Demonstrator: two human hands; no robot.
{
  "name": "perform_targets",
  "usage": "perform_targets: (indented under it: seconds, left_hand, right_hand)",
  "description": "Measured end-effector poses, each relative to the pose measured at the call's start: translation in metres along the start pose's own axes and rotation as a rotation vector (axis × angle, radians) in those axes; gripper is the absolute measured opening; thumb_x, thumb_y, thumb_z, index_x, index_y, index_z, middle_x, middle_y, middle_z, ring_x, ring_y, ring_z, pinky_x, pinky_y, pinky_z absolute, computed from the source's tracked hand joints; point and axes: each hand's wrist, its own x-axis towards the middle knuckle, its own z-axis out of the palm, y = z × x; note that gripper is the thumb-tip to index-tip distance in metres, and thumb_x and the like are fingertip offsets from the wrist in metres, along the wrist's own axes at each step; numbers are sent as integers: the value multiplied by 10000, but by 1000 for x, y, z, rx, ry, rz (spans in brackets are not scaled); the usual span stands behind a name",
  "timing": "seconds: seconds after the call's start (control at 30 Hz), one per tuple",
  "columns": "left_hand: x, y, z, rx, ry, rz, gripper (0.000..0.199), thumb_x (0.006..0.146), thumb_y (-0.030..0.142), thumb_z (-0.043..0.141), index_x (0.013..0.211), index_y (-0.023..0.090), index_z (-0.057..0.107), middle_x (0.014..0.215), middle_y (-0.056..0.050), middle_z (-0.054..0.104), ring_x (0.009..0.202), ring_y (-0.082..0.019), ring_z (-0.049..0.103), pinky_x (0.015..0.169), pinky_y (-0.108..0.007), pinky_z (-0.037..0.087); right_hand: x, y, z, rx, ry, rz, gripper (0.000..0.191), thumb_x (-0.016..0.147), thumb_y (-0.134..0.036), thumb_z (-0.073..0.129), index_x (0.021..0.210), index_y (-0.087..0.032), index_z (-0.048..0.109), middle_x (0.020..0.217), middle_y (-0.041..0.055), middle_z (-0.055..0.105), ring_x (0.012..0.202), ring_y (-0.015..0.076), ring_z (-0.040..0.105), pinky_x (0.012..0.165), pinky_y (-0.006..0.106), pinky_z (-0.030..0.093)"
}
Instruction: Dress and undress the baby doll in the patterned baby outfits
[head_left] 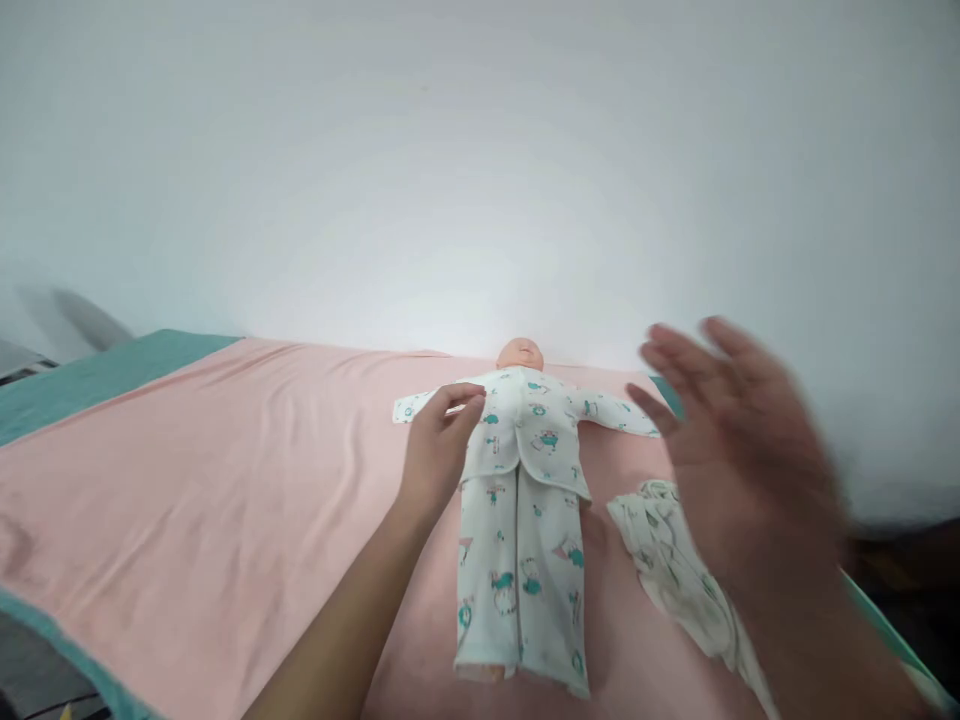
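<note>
A baby doll (pixel 520 353) lies on its back on the pink cloth, its arms spread out. It wears a white printed jacket (pixel 546 437) and matching white trousers (pixel 551 570). Over the jacket's left side is my left hand (pixel 442 440), thumb and fingertips brought close together; whether they pinch anything is too small to tell. My right hand (pixel 735 440) is raised at the right, blurred by motion, with its fingers spread and nothing in them. It partly covers a crumpled white printed cloth (pixel 667 560) lying beside the doll.
The pink cloth (pixel 187 480) covers much of a green cloth (pixel 112 370), which shows at the edges. A pale wall (pixel 450 170) rises behind the doll's head. Dark objects at the far right are unclear.
</note>
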Motion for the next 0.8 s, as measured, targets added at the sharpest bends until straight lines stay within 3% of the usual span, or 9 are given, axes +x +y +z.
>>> perform_targets:
  seconds: [0.07,0.13,0.27,0.5,0.8]
  left_hand:
    - [31,-33,21,156,-72,32,179,876,278,567,1000,215,679,1099,-43,690,1034,-200,627,934,-376,507]
    - [55,-57,40,262,-131,98,215,881,236,546,1054,210,671,1144,-57,680,1089,-210,609,996,-396,476]
    - [81,-84,60,314,-269,176,284,918,246,490,1149,197,647,1224,-75,657,1180,-203,572,1082,-376,420]
    - [92,-102,63,387,-416,229,423,961,261,365,1333,154,535,1422,-98,507,1359,-190,412,1181,-368,301]
    - [90,-108,67,451,-412,266,431,956,220,344,1347,183,522,1442,-85,487,1363,-201,406,1170,-381,324]
  right_hand:
    - [34,46,34,18,6,92,450,890,-426,554,1320,-316,480,1355,76,556,1263,260,521,998,488,462]
    - [53,93,60,-139,-61,170,445,841,-406,610,1255,-262,535,1319,89,584,1261,260,515,1016,478,445]
    - [64,156,82,-312,-185,257,389,848,-404,563,1196,-232,578,1277,90,609,1202,256,549,1035,478,413]
    - [65,179,82,-305,-314,242,361,879,-452,501,1165,-254,597,1246,65,613,1182,238,549,1031,436,416]
    - [65,188,83,-317,-333,246,308,878,-434,499,1111,-258,597,1238,45,606,1210,223,509,1055,414,377]
